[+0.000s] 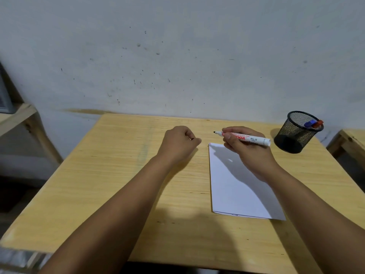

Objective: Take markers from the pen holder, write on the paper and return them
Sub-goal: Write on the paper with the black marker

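Our right hand [246,147], right of the frame's centre, gripped a white marker [244,137] with its cap off and its black tip pointing to the left. Our left hand [178,142], in the centre, was curled into a fist; we could not tell if it held something. The white paper [237,190] lay below the right hand on the wooden table [98,184]. The black mesh pen holder [296,133] stood at the right edge, with a blue marker [310,123] and a red marker [318,124] inside.
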